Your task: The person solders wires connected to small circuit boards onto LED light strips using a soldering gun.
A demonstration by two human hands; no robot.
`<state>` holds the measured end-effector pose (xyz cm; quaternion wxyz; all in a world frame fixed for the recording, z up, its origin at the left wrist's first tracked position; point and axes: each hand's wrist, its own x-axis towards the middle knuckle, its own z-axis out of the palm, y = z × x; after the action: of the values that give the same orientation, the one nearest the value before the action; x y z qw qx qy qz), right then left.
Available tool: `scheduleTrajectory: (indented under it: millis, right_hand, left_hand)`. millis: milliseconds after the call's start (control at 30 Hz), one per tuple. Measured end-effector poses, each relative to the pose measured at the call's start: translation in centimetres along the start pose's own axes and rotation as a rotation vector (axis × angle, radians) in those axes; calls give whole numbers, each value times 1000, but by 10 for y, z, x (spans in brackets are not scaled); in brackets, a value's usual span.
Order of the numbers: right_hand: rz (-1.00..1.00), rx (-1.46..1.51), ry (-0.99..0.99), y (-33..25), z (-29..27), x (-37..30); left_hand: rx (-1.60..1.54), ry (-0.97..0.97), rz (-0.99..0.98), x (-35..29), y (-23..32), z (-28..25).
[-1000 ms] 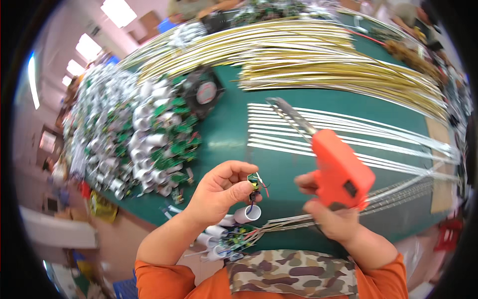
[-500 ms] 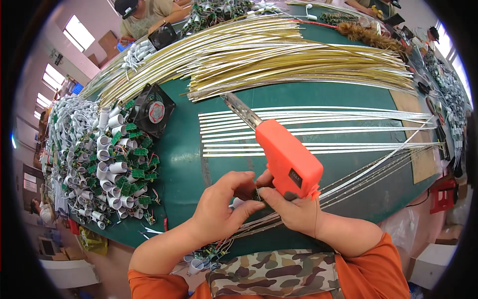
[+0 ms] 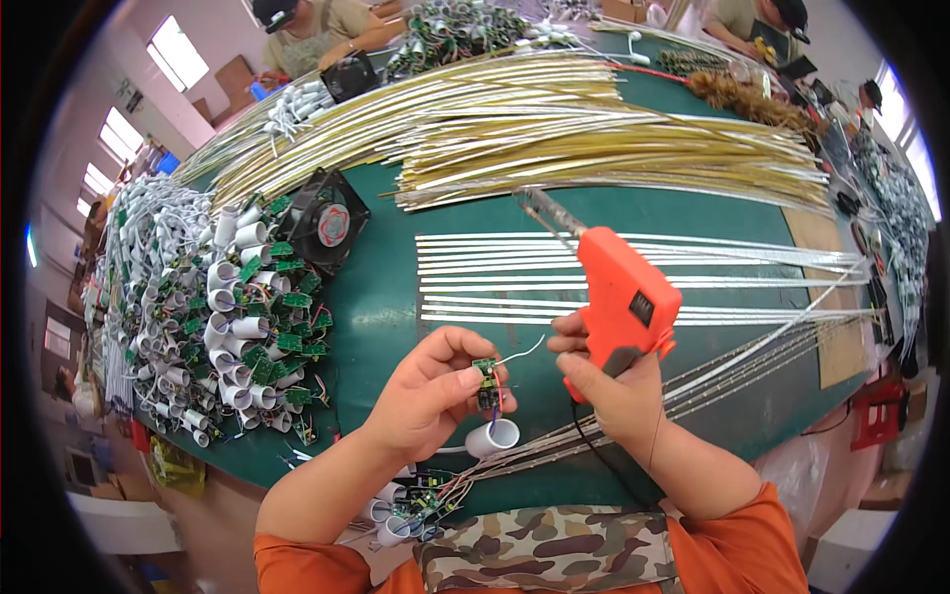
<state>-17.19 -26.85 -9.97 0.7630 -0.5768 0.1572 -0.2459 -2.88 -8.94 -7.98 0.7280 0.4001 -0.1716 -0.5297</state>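
Observation:
My left hand [image 3: 424, 394] pinches a small green circuit board [image 3: 487, 386] between thumb and fingers. A thin white wire [image 3: 524, 351] sticks out from the board's top, and coloured wires run down from it to a white plastic cup [image 3: 495, 438] hanging below. My right hand [image 3: 625, 398] is wrapped round the handle of an orange-red soldering gun [image 3: 633, 295]. Its metal tip [image 3: 546, 210] points up and to the left, apart from the board. Under the gun lie white LED strips [image 3: 475, 280] in parallel rows on the green table [image 3: 381, 317].
Many white cups with circuit boards [image 3: 237, 337] are heaped at left beside a black fan [image 3: 327, 223]. Long yellow and white strips [image 3: 594, 148] lie in bundles at the back. More boards [image 3: 421, 495] sit near my lap. Two people work across the table.
My hands have moved apart, and the soldering gun has shifted right. The circuit board in my left hand has come into plain sight. The whole view has shifted slightly.

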Motion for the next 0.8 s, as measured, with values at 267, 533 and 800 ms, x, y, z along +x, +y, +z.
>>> scheduleTrajectory:
  millis: [267,533,800]
  right_hand:
    - [-84,-141,-182,4,13,-8]
    - [-237,-314,-151,27,5,-17]
    - [-72,-189,-219,-10,7,-9]
  left_hand:
    - [-35,57,0,8,-9,13]
    - [-62,29,4,17,-18,25]
    - [37,-96,-140,10,-10,16]
